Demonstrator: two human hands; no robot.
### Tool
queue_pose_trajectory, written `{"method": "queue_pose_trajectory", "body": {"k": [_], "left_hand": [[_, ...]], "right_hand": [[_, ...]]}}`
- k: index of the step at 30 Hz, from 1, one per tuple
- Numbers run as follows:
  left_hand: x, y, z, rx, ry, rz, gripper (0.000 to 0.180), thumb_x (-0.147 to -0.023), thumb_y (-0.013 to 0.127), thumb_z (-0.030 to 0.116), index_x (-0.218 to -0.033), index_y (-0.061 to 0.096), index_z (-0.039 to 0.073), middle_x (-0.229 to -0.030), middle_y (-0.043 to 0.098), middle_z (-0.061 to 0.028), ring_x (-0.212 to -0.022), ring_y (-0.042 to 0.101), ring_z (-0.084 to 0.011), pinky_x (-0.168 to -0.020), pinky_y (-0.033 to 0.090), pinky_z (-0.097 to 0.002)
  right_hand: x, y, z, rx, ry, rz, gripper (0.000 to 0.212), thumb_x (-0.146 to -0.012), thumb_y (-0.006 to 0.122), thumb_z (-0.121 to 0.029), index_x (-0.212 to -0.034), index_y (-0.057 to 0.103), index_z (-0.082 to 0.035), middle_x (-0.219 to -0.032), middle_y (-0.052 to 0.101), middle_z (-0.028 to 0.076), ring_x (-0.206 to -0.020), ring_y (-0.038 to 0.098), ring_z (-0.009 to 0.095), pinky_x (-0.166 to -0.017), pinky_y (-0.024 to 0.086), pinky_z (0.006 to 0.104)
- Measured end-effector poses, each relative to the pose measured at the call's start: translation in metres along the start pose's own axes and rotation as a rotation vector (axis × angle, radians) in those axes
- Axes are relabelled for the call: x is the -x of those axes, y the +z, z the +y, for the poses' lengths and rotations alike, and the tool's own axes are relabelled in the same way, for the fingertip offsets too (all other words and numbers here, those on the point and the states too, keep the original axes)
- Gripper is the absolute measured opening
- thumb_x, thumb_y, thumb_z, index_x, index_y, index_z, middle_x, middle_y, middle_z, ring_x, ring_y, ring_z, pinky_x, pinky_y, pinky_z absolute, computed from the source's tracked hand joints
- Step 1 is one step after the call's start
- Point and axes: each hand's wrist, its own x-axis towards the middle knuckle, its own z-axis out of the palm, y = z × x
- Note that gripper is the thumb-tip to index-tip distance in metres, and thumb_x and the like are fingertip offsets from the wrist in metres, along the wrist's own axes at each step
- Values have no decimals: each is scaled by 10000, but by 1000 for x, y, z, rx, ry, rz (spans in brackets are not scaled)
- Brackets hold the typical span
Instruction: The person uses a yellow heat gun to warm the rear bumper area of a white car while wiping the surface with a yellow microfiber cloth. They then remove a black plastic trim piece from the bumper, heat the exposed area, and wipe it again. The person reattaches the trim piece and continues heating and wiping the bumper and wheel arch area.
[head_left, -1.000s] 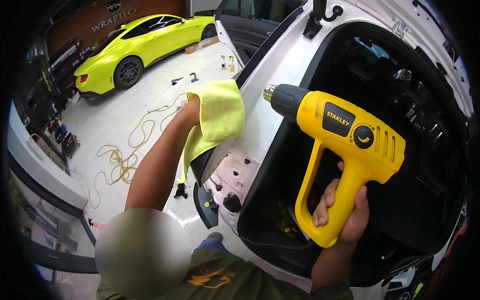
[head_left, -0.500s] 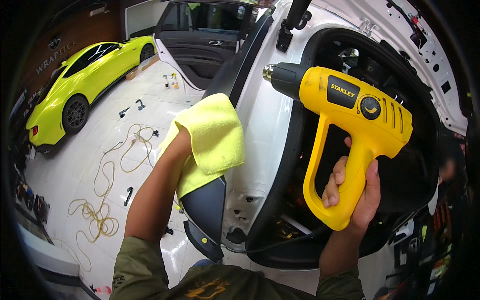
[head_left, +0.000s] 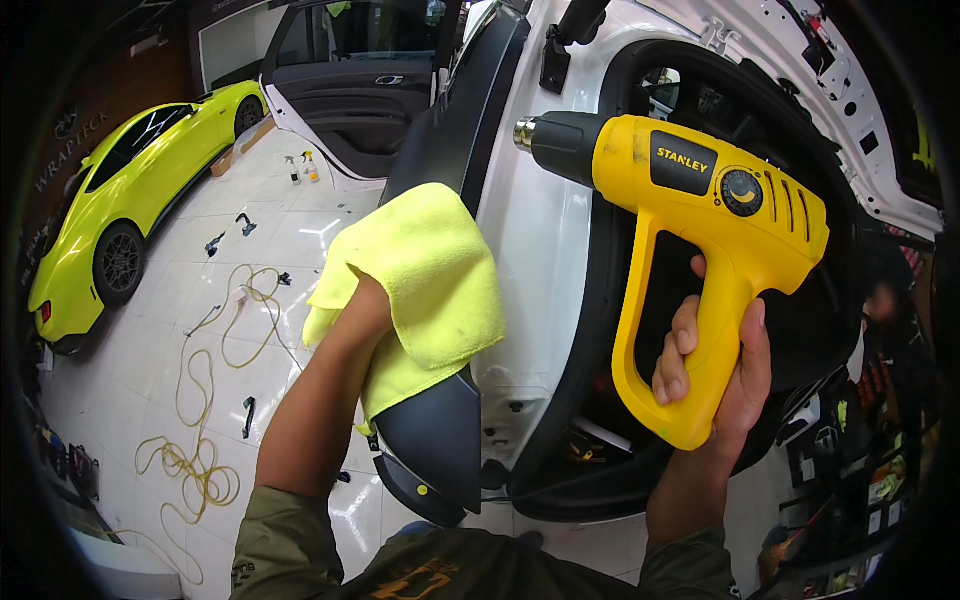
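My right hand [head_left: 745,375] is wrapped round the grip of a yellow heat gun [head_left: 725,250]. Its dark nozzle with a metal tip points left, over the white car body [head_left: 545,250]. A folded lime-yellow microfibre cloth [head_left: 435,270] drapes over my left hand [head_left: 372,300], so only the wrist area shows and the fingers are hidden. The cloth lies against the dark grey body panel [head_left: 430,440] at the car's rear corner. The gun's nozzle is apart from the cloth, up and to its right.
The black-sealed boot opening [head_left: 600,420] lies behind the heat gun, with the raised tailgate [head_left: 860,110] at upper right. A rear door [head_left: 350,100] stands open ahead. On the tiled floor are a tangled yellow cord [head_left: 200,470], spray bottles [head_left: 302,168] and small black parts. A lime-yellow car [head_left: 130,220] stands left.
The view has shifted, and the floor and lime-yellow car sit further left. The cloth-covered left hand appears slightly further right along the panel. My right hand still grips the heat gun.
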Motion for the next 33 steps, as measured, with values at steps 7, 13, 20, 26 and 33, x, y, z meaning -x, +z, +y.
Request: {"method": "queue_pose_trajectory", "body": {"k": [7,13,20,26,33], "left_hand": [[-21,-5,-14,-452,215,-101,344,-966,532,130,-1305,523,68,-1177,609,-98,-1070,606,-193,-901,501,-348],[-52,-17,-22,-659,193,-153,347,-968,488,198,-1301,539,116,-1228,584,-77,-1158,546,-179,-980,426,-316],[-103,3,18,-1199,495,-139,297,-929,555,122,-1222,586,81,-1114,628,-89,-1053,609,-208,-905,476,-325],[-187,-26,10,-110,315,-130,295,-1004,471,229,-1248,545,80,-1184,614,-66,-1047,629,-197,-873,516,-358],[-251,-10,55,164,177,-206,295,-949,582,166,-1222,576,54,-1095,653,-71,-969,662,-188,-808,548,-345]], "right_hand": [[-14,10,2,83,-33,53,539,-1006,385,-436,-1342,365,-15,-811,596,131,-534,624,212,-532,544,300],[-38,15,5,172,-94,66,503,-1016,367,-430,-1321,384,-30,-809,595,124,-518,600,197,-531,524,295],[-53,15,4,219,-148,132,490,-1023,345,-429,-1319,395,-41,-796,588,110,-512,590,192,-530,519,294],[-48,19,3,174,-190,130,510,-1020,346,-437,-1339,378,-40,-806,593,113,-515,603,203,-521,530,292],[-28,7,-8,151,-231,116,571,-1004,374,-467,-1374,332,-34,-827,601,129,-547,639,228,-546,555,305]]}}
